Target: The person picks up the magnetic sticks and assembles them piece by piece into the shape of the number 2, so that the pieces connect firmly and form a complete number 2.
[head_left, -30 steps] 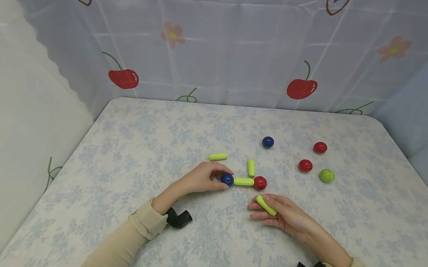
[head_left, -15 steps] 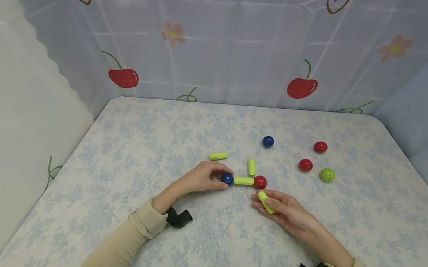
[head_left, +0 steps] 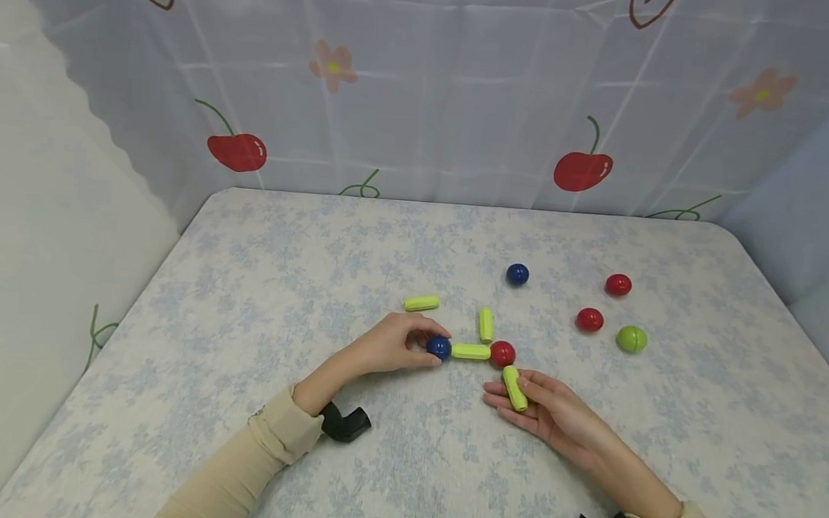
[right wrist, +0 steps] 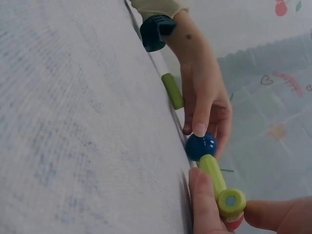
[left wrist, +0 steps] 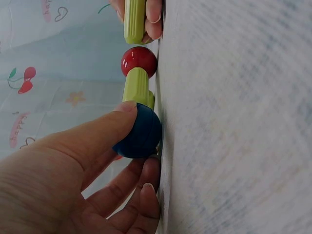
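My left hand (head_left: 404, 345) pinches a dark blue ball (head_left: 439, 348) between thumb and fingers at the middle of the table. From that ball a yellow-green ribbed rod (head_left: 470, 351) runs right to a glossy red ball (head_left: 502, 353), all in one line. My right hand (head_left: 544, 408) holds a second yellow-green rod (head_left: 515, 389) between thumb and fingers, its far end close to the red ball's near side. In the right wrist view this held rod (right wrist: 231, 204) shows a silvery disc in its end. The left wrist view has the held rod's tip (left wrist: 133, 36) right by the red ball.
Behind the joined pieces lie two loose yellow-green rods, one left (head_left: 422, 303) and one upright in view (head_left: 485, 326) near the red ball. Farther back is another blue ball (head_left: 518, 275). Two red balls (head_left: 618, 285) and a green ball (head_left: 632, 339) lie right.
My right hand has turned the rod it holds to a steeper angle and brought its end up to the red ball. My left hand stays on the blue ball.
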Demonstrator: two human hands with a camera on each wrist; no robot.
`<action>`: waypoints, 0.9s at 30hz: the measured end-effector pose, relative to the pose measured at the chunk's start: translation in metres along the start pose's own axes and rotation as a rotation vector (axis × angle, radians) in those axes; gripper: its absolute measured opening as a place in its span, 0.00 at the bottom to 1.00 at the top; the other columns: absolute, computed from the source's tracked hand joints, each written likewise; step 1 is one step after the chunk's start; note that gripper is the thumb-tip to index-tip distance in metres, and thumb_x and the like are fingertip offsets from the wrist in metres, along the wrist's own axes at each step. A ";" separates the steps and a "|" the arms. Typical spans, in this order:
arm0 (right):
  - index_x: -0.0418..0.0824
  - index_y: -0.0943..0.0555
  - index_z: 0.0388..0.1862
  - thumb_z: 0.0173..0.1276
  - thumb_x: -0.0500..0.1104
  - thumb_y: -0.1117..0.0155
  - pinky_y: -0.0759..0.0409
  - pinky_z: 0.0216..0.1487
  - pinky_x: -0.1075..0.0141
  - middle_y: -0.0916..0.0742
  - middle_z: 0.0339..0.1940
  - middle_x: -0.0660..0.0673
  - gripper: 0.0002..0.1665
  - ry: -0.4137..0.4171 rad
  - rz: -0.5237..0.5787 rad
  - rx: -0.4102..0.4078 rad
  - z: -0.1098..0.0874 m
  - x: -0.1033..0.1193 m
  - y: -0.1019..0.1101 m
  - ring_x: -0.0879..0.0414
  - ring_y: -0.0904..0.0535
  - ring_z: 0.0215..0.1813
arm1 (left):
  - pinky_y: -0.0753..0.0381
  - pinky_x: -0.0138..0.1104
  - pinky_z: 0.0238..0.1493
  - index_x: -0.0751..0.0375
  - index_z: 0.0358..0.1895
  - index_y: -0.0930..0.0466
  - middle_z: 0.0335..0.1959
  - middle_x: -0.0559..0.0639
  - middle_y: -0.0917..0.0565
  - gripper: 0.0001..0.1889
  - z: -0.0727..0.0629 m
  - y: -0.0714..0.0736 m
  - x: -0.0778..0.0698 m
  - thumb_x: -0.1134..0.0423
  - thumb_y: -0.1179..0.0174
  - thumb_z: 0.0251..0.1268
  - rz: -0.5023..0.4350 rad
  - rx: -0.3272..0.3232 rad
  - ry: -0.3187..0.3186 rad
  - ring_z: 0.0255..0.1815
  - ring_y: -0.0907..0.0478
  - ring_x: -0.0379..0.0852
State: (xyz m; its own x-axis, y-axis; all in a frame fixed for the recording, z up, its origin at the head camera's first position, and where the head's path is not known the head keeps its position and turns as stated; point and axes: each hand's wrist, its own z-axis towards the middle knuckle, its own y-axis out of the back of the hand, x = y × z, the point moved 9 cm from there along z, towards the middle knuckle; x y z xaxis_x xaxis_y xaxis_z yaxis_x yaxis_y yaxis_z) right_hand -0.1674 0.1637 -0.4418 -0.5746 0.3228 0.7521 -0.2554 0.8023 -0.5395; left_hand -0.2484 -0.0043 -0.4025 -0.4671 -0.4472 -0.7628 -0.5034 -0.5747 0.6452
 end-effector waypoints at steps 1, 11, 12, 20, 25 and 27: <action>0.23 0.58 0.68 0.79 0.37 0.64 0.35 0.60 0.57 0.24 0.57 0.32 0.28 0.004 0.010 -0.002 0.000 0.000 0.000 0.46 0.26 0.58 | 0.26 0.30 0.33 0.58 0.53 0.20 0.44 0.46 0.19 0.19 0.000 0.000 0.000 0.64 0.33 0.57 -0.001 0.000 -0.002 0.35 0.26 0.38; 0.25 0.50 0.63 0.78 0.38 0.60 0.33 0.59 0.57 0.22 0.54 0.32 0.23 0.013 -0.006 -0.042 0.004 0.001 0.003 0.46 0.25 0.56 | 0.26 0.31 0.33 0.59 0.53 0.20 0.38 0.44 0.20 0.19 0.000 -0.001 0.001 0.64 0.33 0.57 0.012 -0.001 -0.002 0.33 0.27 0.38; 0.25 0.49 0.62 0.78 0.39 0.59 0.32 0.58 0.57 0.21 0.53 0.33 0.24 0.016 -0.040 -0.048 0.003 0.002 0.004 0.46 0.24 0.56 | 0.26 0.31 0.33 0.59 0.53 0.20 0.38 0.44 0.20 0.19 0.000 -0.001 0.001 0.64 0.33 0.57 0.013 -0.001 -0.002 0.34 0.27 0.37; 0.22 0.50 0.66 0.77 0.46 0.54 0.23 0.47 0.61 0.19 0.48 0.35 0.34 0.029 -0.448 -0.048 -0.003 0.011 0.009 0.49 0.19 0.46 | 0.26 0.31 0.33 0.60 0.53 0.20 0.39 0.46 0.20 0.19 -0.001 -0.001 -0.002 0.64 0.33 0.57 0.005 0.011 -0.016 0.34 0.26 0.38; 0.23 0.49 0.66 0.76 0.44 0.53 0.21 0.41 0.64 0.18 0.45 0.37 0.33 0.024 -0.529 -0.062 -0.002 0.014 0.010 0.52 0.18 0.38 | 0.26 0.31 0.33 0.61 0.53 0.21 0.41 0.46 0.19 0.19 -0.002 0.000 -0.005 0.64 0.33 0.57 0.014 0.013 -0.013 0.36 0.25 0.40; 0.23 0.48 0.66 0.76 0.44 0.52 0.20 0.39 0.64 0.17 0.43 0.37 0.32 0.028 -0.537 -0.076 -0.001 0.014 0.010 0.52 0.18 0.36 | 0.26 0.32 0.35 0.61 0.53 0.21 0.43 0.47 0.20 0.19 -0.002 0.000 -0.007 0.64 0.33 0.57 0.045 0.016 -0.019 0.37 0.25 0.41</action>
State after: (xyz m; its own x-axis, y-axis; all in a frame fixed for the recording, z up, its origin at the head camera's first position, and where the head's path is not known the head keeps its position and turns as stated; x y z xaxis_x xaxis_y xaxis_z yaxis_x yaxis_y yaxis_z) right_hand -0.1769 0.1767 -0.4361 -0.3578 -0.1299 0.9247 -0.4494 0.8920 -0.0486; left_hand -0.2437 -0.0022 -0.3979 -0.5032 -0.4595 -0.7319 -0.4926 -0.5433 0.6798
